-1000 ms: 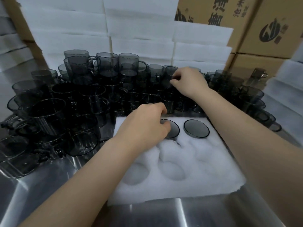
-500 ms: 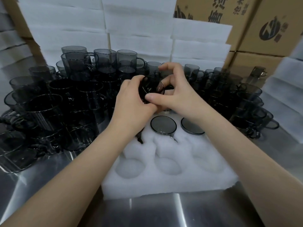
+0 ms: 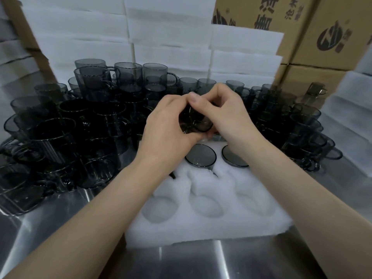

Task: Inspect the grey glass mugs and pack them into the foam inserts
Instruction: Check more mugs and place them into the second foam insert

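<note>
Mug (image 3: pixel 194 122) now tilted, base forward

— Printed matter, item one?
— Cardboard carton (image 3: pixel 259 15), back centre: large black Chinese characters, cropped by the top edge and motion-blurred, not legible; part of a round black emblem at its left edge.
— Item two?
— Second cardboard carton (image 3: pixel 332 31), back right: round black logo with a leaf-like swirl; small characters beside it, unreadable.
— Mugs, foam, worktop?
— No lettering, numbers or labels discernible.
</note>
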### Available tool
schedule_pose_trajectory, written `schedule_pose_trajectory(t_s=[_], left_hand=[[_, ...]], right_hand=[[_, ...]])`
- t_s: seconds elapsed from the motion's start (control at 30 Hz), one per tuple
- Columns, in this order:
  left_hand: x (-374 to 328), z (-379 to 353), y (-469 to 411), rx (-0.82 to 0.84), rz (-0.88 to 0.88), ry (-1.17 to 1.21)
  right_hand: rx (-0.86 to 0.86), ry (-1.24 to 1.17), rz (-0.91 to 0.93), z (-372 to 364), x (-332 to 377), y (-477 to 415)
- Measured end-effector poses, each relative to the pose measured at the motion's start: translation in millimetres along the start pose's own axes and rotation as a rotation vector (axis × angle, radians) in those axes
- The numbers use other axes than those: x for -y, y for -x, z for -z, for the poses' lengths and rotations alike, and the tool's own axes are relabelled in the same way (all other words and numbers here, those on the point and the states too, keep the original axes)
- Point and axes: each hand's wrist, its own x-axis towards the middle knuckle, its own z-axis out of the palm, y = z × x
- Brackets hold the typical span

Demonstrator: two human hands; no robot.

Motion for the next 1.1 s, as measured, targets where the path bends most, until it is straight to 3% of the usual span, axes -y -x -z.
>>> schedule_pose_trajectory(t_s=[0.17,0.33,0.47,0.67,0.87,0.97,1.1], left_hand=[[-1.9,3.1,-1.4,-0.003,0.062,0.102],[2.1,6.1,-3.5,-0.042,0.190,0.205],[5.4,6.7,-4.2,-0.044,0.256,0.292],[5.5,4.9,-2.1,0.007,0.206,0.190],[4.2,0.7,0.8,0.052,0.107,0.041],[1.6,0.9,2.6,0.074,0.090,0.067],[-1.7,2.9,3.7,0.008,0.107,0.136]], right_hand=[[0.064,-0.212,-0.090,4.7,-3.0,-4.8],[0.310,-0.426,-0.163,13.4,-9.2,-8.8],[0.442,-0.463,-0.149,15.2,-12.1,-9.3],[0.302,-0.133,-0.073,9.6,-8.8,-5.3],[0.007,0.125,0.050,-0.6,-4.9,-2.0],[-0.077,0.096,0.054,0.3,-6.7,-4.2],[-0.060,-0.185,-0.056,6.7,-7.8,-10.1]])
